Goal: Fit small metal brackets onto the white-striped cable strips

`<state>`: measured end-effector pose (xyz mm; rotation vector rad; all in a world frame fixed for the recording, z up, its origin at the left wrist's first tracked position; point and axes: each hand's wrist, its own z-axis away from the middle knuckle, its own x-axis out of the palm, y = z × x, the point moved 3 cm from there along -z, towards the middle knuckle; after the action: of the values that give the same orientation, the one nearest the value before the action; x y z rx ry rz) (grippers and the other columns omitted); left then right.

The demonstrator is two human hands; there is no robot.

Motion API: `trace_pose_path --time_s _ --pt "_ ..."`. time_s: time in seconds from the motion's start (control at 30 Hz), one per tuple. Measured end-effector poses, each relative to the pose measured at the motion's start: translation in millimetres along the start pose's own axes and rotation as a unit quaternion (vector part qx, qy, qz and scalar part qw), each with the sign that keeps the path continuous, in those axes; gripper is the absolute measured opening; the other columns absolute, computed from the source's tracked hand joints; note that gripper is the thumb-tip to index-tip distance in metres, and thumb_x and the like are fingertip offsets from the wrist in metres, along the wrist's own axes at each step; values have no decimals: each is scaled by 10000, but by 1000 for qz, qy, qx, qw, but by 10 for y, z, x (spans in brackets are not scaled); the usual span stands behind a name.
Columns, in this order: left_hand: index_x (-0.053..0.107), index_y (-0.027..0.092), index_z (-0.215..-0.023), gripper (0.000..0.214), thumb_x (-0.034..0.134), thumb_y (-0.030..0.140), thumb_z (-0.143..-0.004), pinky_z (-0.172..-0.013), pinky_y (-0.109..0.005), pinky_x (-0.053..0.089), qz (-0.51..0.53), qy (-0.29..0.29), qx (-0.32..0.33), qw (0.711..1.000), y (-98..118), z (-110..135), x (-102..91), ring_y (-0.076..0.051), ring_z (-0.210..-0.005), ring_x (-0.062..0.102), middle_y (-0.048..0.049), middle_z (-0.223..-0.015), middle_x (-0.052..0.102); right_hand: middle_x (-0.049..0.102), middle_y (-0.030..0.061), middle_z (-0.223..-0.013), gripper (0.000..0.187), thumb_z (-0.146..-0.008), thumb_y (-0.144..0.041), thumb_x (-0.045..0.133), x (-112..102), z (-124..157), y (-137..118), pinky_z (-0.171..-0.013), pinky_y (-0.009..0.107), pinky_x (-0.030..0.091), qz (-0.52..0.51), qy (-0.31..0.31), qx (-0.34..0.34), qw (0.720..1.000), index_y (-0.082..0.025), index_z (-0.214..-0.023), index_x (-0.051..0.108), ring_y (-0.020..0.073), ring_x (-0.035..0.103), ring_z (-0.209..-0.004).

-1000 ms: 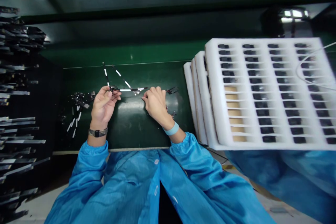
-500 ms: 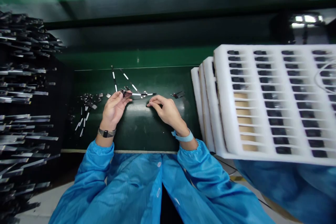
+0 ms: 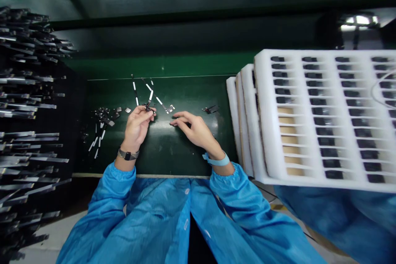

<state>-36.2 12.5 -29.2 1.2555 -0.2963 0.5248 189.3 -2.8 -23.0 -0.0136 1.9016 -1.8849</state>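
My left hand (image 3: 136, 126) pinches the black end of a thin flex cable strip (image 3: 150, 95) with white bands, which now points away from me. Two similar strips (image 3: 135, 90) lie on the dark green mat (image 3: 161, 148) just beyond it. My right hand (image 3: 193, 128) hovers over the mat with its fingers stretched out toward the left, holding nothing. Both arms wear blue sleeves; a dark band is on the left wrist and a light blue band on the right.
A loose pile of small black parts and strips (image 3: 102, 121) lies left of my left hand. A small black part (image 3: 210, 109) sits right of my right hand. Stacked white foam trays (image 3: 324, 115) of black components stand at right. Racks of dark strips (image 3: 27, 123) fill the left side.
My right hand let go of the strip's end and opened. The strip, earlier stretched sideways between both hands, now swings up and away, held only by my left hand.
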Motion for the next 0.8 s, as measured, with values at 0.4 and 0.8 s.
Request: trace_pose_path --time_s 0.4,0.8 --pt "692 177 -800 398 1030 283 -619 -738 -272 555 -81 -26 -17 996 -193 117 185 -140 -732 718 -8 -786 748 868 118 -1001 360 -948 -567 772 24 -17 132 -943 445 657 -178 25 54 982 -218 -1006 700 286 847 -983" --pt "770 165 -879 359 1000 292 -634 -701 -265 533 -86 5 -14 996 -299 153 215 -127 -694 691 -18 -790 768 864 100 -960 299 -956 -510 766 91 -3 61 -889 421 651 -155 13 42 987 -213 -989 749 278 841 -945"
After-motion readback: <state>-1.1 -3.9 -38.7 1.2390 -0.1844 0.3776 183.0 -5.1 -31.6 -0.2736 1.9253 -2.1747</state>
